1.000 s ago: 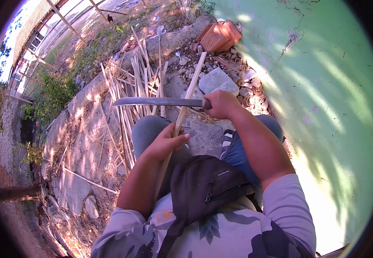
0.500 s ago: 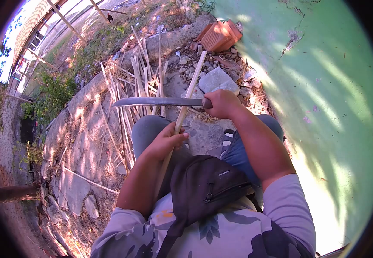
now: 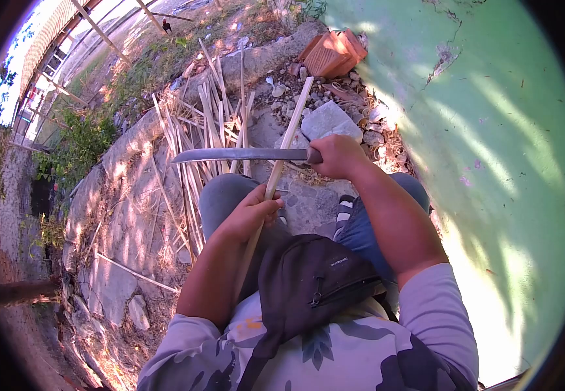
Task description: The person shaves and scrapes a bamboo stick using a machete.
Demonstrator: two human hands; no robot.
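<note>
A long pale wooden strip [image 3: 294, 124] slants upright in front of my body, its lower end running back beside the black bag [image 3: 315, 274]. My left hand [image 3: 256, 210] is closed around the strip, just below the blade. In my right hand [image 3: 336, 158] is the dark handle of a machete [image 3: 240, 154]. Its long blade lies level across the strip and points left, crossing it above my left hand. Several pale split strips [image 3: 214, 124] lie in a loose pile beyond my left knee.
A whitish stone block [image 3: 332, 122] and stacked orange tiles [image 3: 334, 55] sit ahead, among rubble. A green wall [image 3: 484, 130] rises along the right. One thin stick [image 3: 135, 272] lies on the cracked ground at left. Green bushes [image 3: 83, 140] grow farther left.
The thumb of my left hand has drawn in toward the strip. The machete and my right hand are in almost the same place.
</note>
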